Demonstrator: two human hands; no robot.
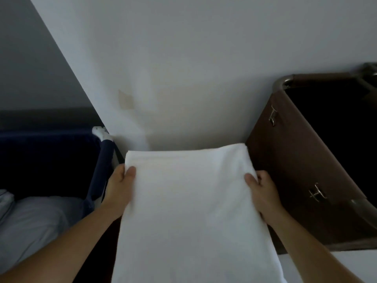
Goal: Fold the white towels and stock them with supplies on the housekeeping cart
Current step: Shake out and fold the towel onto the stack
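Observation:
A white towel (189, 201), folded into a long panel, hangs in front of me and fills the lower middle of the head view. My left hand (120, 184) grips its left edge, thumb on top of the cloth. My right hand (261, 190) grips its right edge the same way, thumb over the fabric. The towel's top fold is level, just above both hands. Its lower end runs out of the frame.
A brown cart bag (295, 164) with a metal rim and clips stands at right, its inside dark. A dark blue bag on a frame (102, 160) sits at left, with pale linen (30, 221) below it. A white wall (183, 68) is straight ahead.

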